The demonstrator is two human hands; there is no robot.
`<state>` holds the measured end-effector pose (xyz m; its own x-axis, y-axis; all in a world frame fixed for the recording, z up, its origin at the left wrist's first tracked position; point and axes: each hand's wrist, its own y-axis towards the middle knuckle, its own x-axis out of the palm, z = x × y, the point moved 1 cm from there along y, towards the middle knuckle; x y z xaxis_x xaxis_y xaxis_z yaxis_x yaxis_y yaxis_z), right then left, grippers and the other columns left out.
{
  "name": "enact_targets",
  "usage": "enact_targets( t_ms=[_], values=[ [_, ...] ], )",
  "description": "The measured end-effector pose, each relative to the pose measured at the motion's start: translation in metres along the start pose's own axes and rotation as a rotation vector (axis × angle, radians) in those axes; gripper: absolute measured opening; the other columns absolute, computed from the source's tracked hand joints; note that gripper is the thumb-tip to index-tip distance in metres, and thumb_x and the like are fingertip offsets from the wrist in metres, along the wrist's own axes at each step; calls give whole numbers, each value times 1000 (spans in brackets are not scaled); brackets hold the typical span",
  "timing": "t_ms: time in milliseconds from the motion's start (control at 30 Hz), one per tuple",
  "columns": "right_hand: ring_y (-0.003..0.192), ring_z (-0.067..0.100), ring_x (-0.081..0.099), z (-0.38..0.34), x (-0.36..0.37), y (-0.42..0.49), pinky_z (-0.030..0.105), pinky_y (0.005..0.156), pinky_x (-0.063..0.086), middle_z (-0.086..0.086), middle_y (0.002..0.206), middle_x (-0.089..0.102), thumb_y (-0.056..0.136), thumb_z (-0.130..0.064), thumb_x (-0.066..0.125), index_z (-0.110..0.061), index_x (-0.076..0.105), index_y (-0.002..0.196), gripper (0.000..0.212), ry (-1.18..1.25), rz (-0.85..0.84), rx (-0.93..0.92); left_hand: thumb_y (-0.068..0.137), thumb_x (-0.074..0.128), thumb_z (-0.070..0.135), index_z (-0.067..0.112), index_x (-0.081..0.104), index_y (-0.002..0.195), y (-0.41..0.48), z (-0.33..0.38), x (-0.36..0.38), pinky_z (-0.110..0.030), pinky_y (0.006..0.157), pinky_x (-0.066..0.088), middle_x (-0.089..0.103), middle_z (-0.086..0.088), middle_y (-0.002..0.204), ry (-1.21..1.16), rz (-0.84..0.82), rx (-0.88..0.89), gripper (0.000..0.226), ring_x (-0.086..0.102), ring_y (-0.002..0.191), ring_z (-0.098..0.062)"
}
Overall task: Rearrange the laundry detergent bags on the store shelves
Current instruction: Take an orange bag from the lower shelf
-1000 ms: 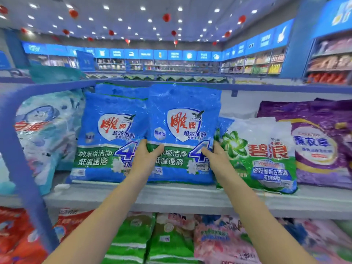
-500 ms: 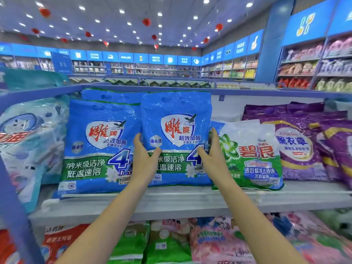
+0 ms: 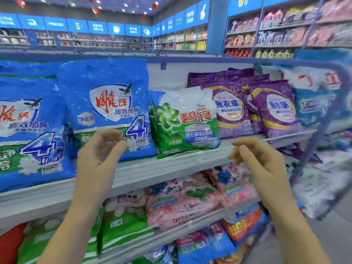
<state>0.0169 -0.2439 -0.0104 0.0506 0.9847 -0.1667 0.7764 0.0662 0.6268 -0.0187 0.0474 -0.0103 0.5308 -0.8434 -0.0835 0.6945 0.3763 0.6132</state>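
- While both bare forearms are raised from the lower edge of the view, the left hand is held with its fingers loosely curled and the thumb apart from them, nothing being gripped; it is seen in front of the lower part of the blue detergent bag
- The right hand is likewise held empty, its fingers loosely bent and close together, in front of the smooth, pale shelf edge
- On that shelf the blue detergent bag is stood upright: a glossy, crinkled plastic pillow printed with a white shield, red characters and a large "4"; a second blue bag of the same print is stood just beside it on the left, its right edge overlapped
- A green-and-white bag, shiny and wrinkled, is set just to the right, touching the blue one
- Further right, purple bags with gold-rimmed round panels are ranked upright, one overlapping another
- The right end of the shelf is crossed by a rounded blue rack post, blurred, by which a blue-and-white bag is partly hidden
- On the shelf below, soft pink floral bags and green bags are laid
- Far behind, wall shelves under blue signs are stocked with bottles and packs too small to be told, and red lanterns are hung from the ceiling
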Motion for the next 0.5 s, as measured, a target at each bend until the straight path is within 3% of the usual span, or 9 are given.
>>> enact_targets(
  t_ms=[100, 200, 267, 400, 500],
  values=[
    [57, 6, 53, 18, -64, -35, 13, 56, 43, -3, 64, 63, 91, -18, 50, -31, 68, 80, 25, -91, 118, 83, 81, 61, 34, 36, 66, 84, -24, -8, 27, -13, 67, 51, 70, 10, 78, -29, -60, -55, 6, 66, 69, -5],
    [50, 2, 45, 30, -126, -76, 10, 48, 36, -7, 55, 55, 86, -27, 49, -31, 69, 76, 23, -144, 292, 163, 88, 62, 19, 35, 66, 79, -51, -24, 69, -19, 59, 52, 69, 16, 71, -40, -116, -135, 18, 64, 63, 3],
    [47, 2, 41, 35, -166, -103, 10, 45, 33, -7, 51, 52, 87, -26, 48, -28, 69, 74, 24, -164, 392, 216, 91, 58, 10, 32, 65, 73, -72, -31, 100, -14, 53, 51, 68, 20, 65, -83, -136, -220, 29, 62, 60, 7],
    [43, 2, 42, 50, -246, -152, 9, 41, 31, -8, 48, 52, 95, -7, 43, -30, 68, 66, 44, -186, 587, 309, 88, 59, 17, 31, 68, 78, -117, -32, 169, -9, 57, 48, 67, 10, 64, -128, -268, -266, 19, 58, 55, 2],
    [44, 4, 39, 61, -304, -181, 10, 41, 31, -4, 48, 48, 94, -12, 44, -23, 67, 66, 37, -197, 653, 344, 90, 56, 17, 26, 66, 80, -147, -28, 223, -11, 53, 45, 65, -1, 65, -128, -352, -281, 16, 55, 51, -2]
  ],
)
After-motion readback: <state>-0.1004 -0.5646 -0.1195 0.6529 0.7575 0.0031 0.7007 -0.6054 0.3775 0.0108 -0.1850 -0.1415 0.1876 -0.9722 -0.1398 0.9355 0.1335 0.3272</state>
